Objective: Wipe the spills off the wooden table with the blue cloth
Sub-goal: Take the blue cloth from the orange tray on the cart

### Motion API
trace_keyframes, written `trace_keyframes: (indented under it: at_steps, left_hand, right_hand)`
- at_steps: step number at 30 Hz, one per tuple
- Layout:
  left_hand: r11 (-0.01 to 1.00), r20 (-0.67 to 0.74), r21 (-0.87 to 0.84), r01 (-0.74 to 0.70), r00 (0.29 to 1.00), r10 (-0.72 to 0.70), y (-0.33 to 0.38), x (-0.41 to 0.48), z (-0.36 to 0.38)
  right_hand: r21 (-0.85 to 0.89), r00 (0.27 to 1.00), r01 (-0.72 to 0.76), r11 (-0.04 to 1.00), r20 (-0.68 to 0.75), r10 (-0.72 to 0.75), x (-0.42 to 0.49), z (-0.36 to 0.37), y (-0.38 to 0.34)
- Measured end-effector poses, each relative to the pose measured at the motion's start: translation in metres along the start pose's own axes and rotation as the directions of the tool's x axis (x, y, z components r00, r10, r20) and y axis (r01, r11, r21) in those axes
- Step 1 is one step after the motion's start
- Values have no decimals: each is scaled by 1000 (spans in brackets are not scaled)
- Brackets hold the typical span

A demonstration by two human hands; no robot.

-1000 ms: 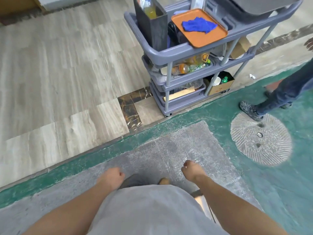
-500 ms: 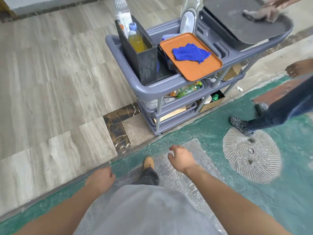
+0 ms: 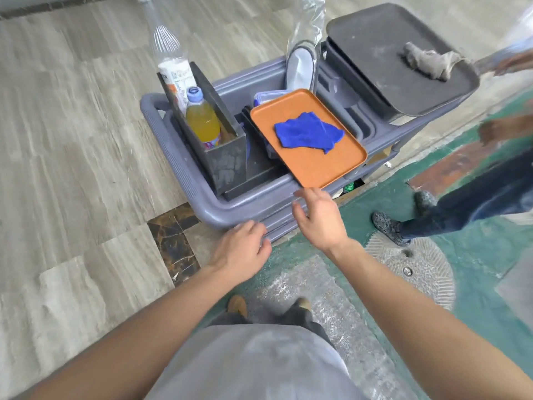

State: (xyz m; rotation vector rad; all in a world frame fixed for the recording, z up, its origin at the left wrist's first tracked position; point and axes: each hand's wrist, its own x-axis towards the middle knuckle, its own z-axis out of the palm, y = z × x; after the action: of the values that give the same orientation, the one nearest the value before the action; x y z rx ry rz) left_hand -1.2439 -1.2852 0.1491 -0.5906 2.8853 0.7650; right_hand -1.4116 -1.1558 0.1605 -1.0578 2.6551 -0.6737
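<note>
A big grey cart [image 3: 202, 203] stands on the floor, and on its top shelf sit a dark grey tray [image 3: 383, 67] with a dirty rag [image 3: 429, 63] at the far side, an orange tray [image 3: 314, 166] at the near edge, and a black box [image 3: 227, 166] with a bottle of orange drink [image 3: 203, 124] inside. The blue cloth [image 3: 308, 134] lies crumpled in the middle of the orange tray, and no hand touches it. The right hand [image 3: 320, 217] is spread wide and empty just below the near corner of the orange tray, and the left hand [image 3: 240, 252] is loose and empty by the cart's near rim.
</note>
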Motion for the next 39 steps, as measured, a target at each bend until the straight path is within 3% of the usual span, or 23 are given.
trace_keyframes:
  at_steps: [5,12,19,32,39]
  left_hand:
    - [999,-174,51,8,985,1,23,56,-1]
    - [937,-236,122,327,926,-293,33,96,31]
    - [881,-288,137,453,869,-403,42,106,40]
    - [857,-266,155,491,856,-443,45,104,40]
    - [855,-248,-64,515,821,-514,53,105,45]
  right_hand:
    - [-96,995,75,993,-58,-81,75,-23,19]
    - [-246,976,183,952,165,-145,165,-36,62]
    - [-273,888,379,884,375,-265,222,-27,86]
    - [-225,860,487,844,293,-418,256,-24,98]
    - [-48,849,483,874,272,-453,261,-26,97]
